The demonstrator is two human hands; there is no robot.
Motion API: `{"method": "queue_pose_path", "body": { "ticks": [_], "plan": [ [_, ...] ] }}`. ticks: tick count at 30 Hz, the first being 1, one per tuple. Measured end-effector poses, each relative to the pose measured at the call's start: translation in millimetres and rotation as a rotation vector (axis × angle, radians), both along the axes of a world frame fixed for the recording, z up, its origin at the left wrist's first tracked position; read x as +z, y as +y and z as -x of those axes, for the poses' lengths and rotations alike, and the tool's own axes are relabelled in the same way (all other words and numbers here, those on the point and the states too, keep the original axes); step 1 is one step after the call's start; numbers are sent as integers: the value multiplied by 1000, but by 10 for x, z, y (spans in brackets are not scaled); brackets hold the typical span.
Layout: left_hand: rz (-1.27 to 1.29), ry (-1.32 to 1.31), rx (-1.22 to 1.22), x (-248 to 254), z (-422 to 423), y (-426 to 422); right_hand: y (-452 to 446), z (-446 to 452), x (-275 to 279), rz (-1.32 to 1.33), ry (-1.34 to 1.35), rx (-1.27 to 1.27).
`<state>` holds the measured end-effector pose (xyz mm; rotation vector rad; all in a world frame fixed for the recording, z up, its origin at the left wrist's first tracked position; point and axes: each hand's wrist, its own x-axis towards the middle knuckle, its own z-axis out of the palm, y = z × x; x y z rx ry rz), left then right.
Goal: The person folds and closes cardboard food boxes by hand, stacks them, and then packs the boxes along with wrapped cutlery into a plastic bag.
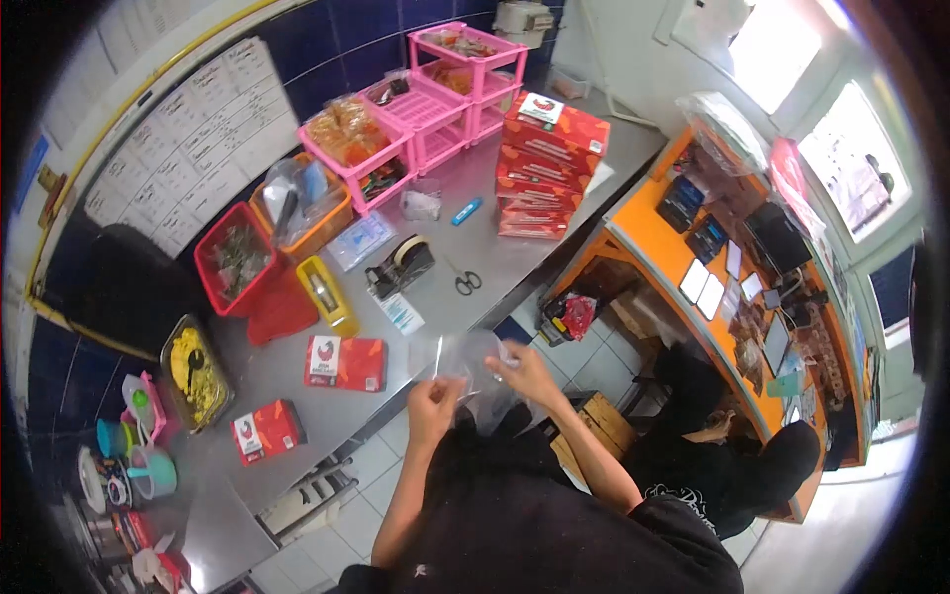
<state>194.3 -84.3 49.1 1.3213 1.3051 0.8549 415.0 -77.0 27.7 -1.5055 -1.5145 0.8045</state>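
Observation:
A clear plastic bag is stretched between my two hands, just off the front edge of the metal counter. My left hand is closed on its near left side. The right side of the bag is pinched in my right hand. On the counter to the left lie two red boxes with white labels, one near my left hand and a smaller one farther left. Behind the bag are a tape dispenser, black scissors and a small printed packet.
Stacked red boxes stand at the counter's back right, beside pink racks. Red and orange bins and a food tray are at left. A person in black sits close by at an orange desk.

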Motion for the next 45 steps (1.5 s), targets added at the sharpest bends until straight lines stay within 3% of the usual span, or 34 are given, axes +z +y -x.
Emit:
{"method": "queue_pose_path", "body": {
  "ticks": [1,3,4,6,8,9,10,12,13,14,16,17,18,19,20,21,23,24,25,26,28,30,31,33,36,37,38,39,41,42,44,45],
  "plan": [
    [-80,-160,19,-176,-50,4,15,42,109,6,14,26],
    [-10,-270,42,-206,-115,3,47,165,462,-470,-532,-418],
    [55,-404,36,-193,-159,22,-26,218,404,-480,-515,-397],
    [172,-460,47,-168,-240,-10,-419,312,208,87,29,-139],
    [302,-522,42,-190,-342,-91,-575,494,198,450,660,89],
    [349,-616,48,-222,-397,-137,-590,630,127,191,572,38],
    [394,-712,55,-255,-446,-173,-596,584,100,196,569,47],
    [407,-673,102,-436,-473,-190,-630,489,111,320,624,82],
    [326,-574,78,-502,-477,-207,-646,489,134,238,434,39],
    [243,-475,51,-561,-494,-222,-678,493,174,240,440,38],
    [221,-493,87,-190,-495,-218,-680,526,409,33,101,-87],
    [152,-322,-34,-156,-417,-208,-715,548,363,-42,32,-192],
    [81,-157,-146,-95,-354,-198,-667,441,320,-48,29,-186],
    [15,-111,-209,217,-266,-172,-622,241,283,-10,77,-349],
    [16,-121,-201,254,-213,-204,-600,98,241,30,123,-515],
    [-61,-53,-166,276,-179,-238,-571,45,231,31,115,-513],
    [-200,184,-14,59,-171,-227,-468,-74,282,6,467,-521],
    [-211,180,-12,23,-297,-203,-436,91,426,123,597,-439],
    [-179,64,88,14,-481,-175,-390,174,314,75,372,-265],
    [-223,14,135,-37,-592,-181,-426,274,205,134,555,-12],
    [-278,-29,194,-277,-713,-153,-401,337,288,323,456,69],
    [31,6,49,-606,-680,-207,-399,148,-245,238,346,95],
    [95,169,-30,-593,-617,-202,-382,22,-452,146,228,108],
    [-28,238,21,-450,-353,-244,-527,-169,-391,113,292,55],
    [-321,333,137,-29,-332,-376,-645,-742,-555,312,135,-158],
    [-490,369,222,52,-375,-470,-626,-700,-621,343,165,-331],
    [-489,375,217,57,-459,-481,-533,-658,-673,360,194,-498],
    [-415,341,355,56,-573,-460,-426,-564,-666,358,204,-497],
    [-362,158,603,-135,-695,-433,-435,-265,-671,70,520,-360],
    [-352,172,607,-279,-669,-420,-523,-187,-711,86,527,-357],
    [-413,88,565,-568,-555,-335,-603,-34,-765,239,721,121],
    [7,-346,486,-884,-391,-331,-636,74,-629,239,720,135]
  ]
}}
